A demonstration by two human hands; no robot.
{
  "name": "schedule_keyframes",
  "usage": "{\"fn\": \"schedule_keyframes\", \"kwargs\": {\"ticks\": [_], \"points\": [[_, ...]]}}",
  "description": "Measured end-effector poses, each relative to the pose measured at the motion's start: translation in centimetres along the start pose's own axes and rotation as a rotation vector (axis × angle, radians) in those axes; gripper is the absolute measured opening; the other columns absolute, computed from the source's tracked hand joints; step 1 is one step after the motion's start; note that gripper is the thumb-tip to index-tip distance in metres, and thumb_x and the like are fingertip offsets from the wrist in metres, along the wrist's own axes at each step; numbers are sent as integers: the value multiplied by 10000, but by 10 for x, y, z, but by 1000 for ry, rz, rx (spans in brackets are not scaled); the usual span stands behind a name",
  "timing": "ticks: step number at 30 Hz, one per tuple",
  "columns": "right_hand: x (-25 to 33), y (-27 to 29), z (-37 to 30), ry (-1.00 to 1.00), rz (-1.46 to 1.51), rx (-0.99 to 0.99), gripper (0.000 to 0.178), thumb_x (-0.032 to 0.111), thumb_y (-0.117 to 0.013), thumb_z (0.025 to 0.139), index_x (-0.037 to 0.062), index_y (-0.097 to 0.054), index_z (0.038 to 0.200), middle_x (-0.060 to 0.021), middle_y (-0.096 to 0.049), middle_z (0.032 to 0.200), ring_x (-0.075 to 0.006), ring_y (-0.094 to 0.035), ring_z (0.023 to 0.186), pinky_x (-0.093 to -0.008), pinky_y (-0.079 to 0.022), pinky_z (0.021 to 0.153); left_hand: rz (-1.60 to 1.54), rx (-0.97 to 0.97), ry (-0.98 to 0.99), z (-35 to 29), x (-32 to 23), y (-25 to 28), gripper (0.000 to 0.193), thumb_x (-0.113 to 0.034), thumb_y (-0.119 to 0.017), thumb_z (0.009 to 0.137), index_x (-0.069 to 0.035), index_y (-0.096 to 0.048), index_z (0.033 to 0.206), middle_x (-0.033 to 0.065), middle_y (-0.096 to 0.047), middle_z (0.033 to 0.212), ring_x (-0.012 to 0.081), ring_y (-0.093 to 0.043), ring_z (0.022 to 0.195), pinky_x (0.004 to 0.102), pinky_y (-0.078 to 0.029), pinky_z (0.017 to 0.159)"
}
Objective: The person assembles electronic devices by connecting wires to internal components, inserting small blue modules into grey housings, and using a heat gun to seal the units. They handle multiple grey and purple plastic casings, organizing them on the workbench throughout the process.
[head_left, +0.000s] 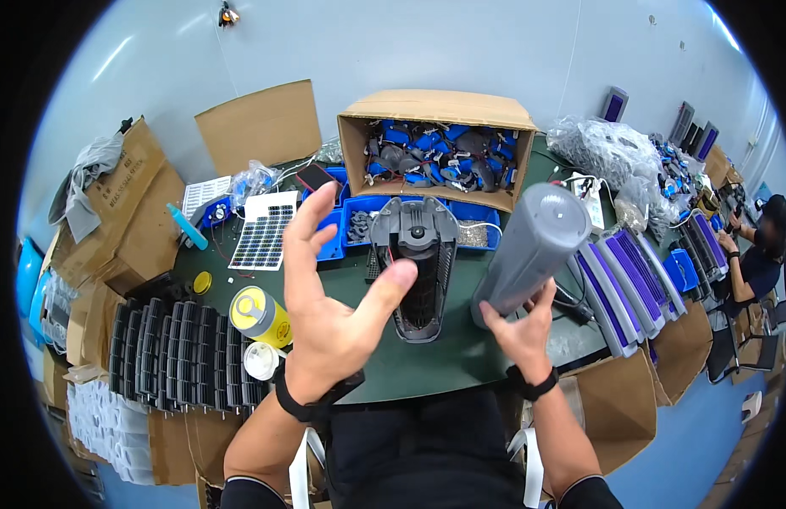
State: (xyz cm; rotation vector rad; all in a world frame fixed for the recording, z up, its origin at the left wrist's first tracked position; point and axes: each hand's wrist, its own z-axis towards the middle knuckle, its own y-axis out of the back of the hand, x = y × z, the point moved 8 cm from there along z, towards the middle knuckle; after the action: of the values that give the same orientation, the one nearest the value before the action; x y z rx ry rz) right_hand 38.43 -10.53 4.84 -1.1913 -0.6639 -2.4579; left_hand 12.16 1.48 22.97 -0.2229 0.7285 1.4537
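My left hand (329,327) is raised over the table's near side, fingers spread and thumb out, with nothing in it. Behind its thumb, a long dark grey plastic housing (420,229) stands or lies on the green table; its inside is black and a screw-like boss shows at its top. My right hand (524,335) grips the lower end of a smooth grey cylinder (533,250). That cylinder tilts up to the right, its round end toward me. Part of the right fingers is hidden behind it.
An open cardboard box (444,106) of blue and grey parts stands behind blue bins (469,212). Black slatted rollers (177,352), a yellow canister (259,316) and a white-lidded jar (260,360) are at left. Purple-grey panels (626,284) line the right; beyond, another person (753,254) works.
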Motion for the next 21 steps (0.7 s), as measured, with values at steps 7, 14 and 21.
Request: {"fn": "schedule_keyframes", "kwargs": {"ticks": [7, 14, 21], "points": [[-17, -33, 28, -23, 5, 52, 1048, 165, -922, 732, -14, -274, 1536, -278, -557, 1369, -383, -652, 1184, -462, -540, 1009, -358, 368, 424, -50, 107, -76, 1214, -356, -987, 713, 19, -261, 1611, 256, -458, 1550, 355, -458, 1452, 472, -349, 1205], [-17, -32, 23, -8, 30, 48, 1058, 84, -899, 747, -14, -230, 1561, -236, -544, 1377, -331, -613, 1243, -444, -513, 1054, -493, 491, 571, -75, 114, -103, 757, -307, -900, 839, 30, -529, 1406, 170, -706, 1227, 220, -660, 1122, 391, -518, 999], [-20, -40, 21, 15, 36, 94, 1045, 53, -861, 779, -8, -210, 1594, -221, -532, 1427, -337, -585, 1289, -436, -494, 1078, -529, 557, 626, -88, 92, -94, 949, -316, -918, 812, 15, -413, 1544, 184, -627, 1378, 240, -616, 1242, 381, -492, 1062]]}}
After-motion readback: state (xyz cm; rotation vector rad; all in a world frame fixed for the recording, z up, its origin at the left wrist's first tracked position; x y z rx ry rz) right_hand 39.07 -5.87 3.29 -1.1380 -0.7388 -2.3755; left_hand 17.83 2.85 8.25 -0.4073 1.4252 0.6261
